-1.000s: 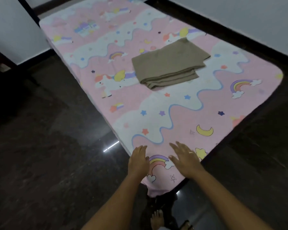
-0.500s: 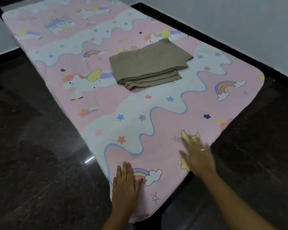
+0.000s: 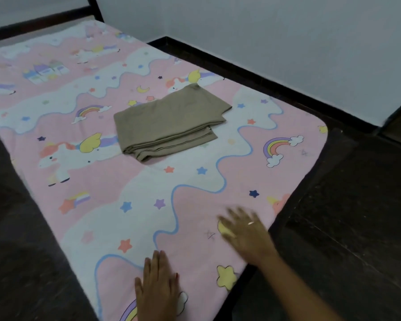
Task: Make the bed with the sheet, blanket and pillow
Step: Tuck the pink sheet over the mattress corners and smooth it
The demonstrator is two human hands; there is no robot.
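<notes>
So the bed is a narrow one with a dark frame, running from the bottom of the frame up to the upper left, sitting on a dark glossy floor. A pink and white sheet with unicorns, rainbows and stars is spread flat over the whole top. Right in the middle sits a folded khaki blanket, lying square on the sheet. At the bottom centre the left hand is flat on the sheet, fingers straight. The right hand is spread out near the lower right edge, but it's blurry, so it's probably touching the sheet, hard to say.
</notes>
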